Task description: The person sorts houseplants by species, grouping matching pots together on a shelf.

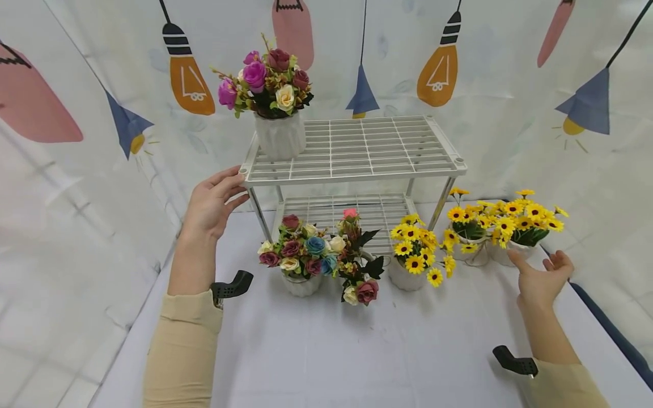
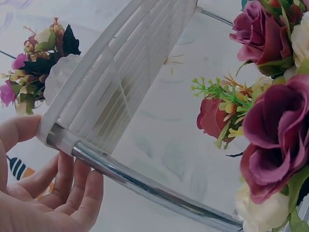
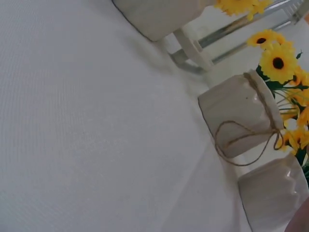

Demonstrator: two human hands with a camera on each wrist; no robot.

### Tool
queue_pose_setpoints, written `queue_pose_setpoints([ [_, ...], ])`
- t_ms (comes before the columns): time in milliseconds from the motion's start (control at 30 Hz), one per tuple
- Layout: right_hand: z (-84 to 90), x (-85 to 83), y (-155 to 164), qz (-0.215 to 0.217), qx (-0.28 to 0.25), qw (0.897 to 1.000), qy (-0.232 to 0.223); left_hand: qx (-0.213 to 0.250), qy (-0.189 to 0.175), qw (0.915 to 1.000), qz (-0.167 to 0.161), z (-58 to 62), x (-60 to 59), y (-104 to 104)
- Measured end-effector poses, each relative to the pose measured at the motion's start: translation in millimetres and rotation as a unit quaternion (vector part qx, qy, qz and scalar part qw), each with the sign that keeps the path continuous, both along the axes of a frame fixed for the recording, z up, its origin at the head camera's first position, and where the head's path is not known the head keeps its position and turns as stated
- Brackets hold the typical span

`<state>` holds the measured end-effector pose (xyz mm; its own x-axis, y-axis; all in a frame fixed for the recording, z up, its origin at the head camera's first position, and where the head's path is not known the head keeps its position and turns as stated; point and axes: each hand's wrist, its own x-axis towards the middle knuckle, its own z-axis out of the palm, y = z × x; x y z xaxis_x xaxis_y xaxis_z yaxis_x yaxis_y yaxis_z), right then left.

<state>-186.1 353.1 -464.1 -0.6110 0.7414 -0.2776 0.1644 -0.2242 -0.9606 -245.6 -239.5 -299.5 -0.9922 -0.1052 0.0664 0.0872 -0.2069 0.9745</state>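
My left hand (image 1: 209, 207) grips the upper left front corner of a white two-tier wire shelf (image 1: 352, 178). In the left wrist view its thumb lies against the corner, and its fingers (image 2: 89, 203) curl beneath, by the chrome leg (image 2: 145, 176). My right hand (image 1: 543, 277) is beside the rightmost potted yellow daisies (image 1: 530, 212), thumb toward the white pot, fingers loosely bent. Whether it touches that pot cannot be told. Only a bit of that hand enters the right wrist view, at the lower right, near a white pot (image 3: 273, 193).
Potted purple and cream roses (image 1: 280, 136) stand on the shelf's top left. Before the shelf are mixed roses (image 1: 301, 249), a second rose arrangement (image 1: 357, 255) and yellow daisies (image 1: 413, 249). Another daisy pot (image 1: 469, 224), tied with twine, stands right of the shelf. A patterned curtain (image 1: 388, 51) hangs behind.
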Motion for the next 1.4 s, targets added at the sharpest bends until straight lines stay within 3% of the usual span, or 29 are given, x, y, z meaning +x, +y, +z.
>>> queue_pose_setpoints([
  [333, -4.5, -19.6, 1.9, 0.052, 0.023, 0.998, -0.032, 0.002, -0.002, 1.0, 0.003, 0.6, 2.3, -2.1],
  [533, -11.4, -31.3, 6.4, 0.031, -0.052, 0.998, 0.018, 0.001, -0.005, 1.0, 0.001, 0.7, 1.9, -2.7],
  [833, -19.8, -43.0, 11.2, 0.003, -0.082, 0.995, 0.064, 0.002, -0.002, 1.0, -0.004, 0.5, 1.1, -3.5],
  [1400, -24.8, -43.8, 15.3, 0.024, -0.013, 0.999, 0.033, 0.007, 0.003, 1.0, -0.006, -2.1, -1.1, -0.8],
])
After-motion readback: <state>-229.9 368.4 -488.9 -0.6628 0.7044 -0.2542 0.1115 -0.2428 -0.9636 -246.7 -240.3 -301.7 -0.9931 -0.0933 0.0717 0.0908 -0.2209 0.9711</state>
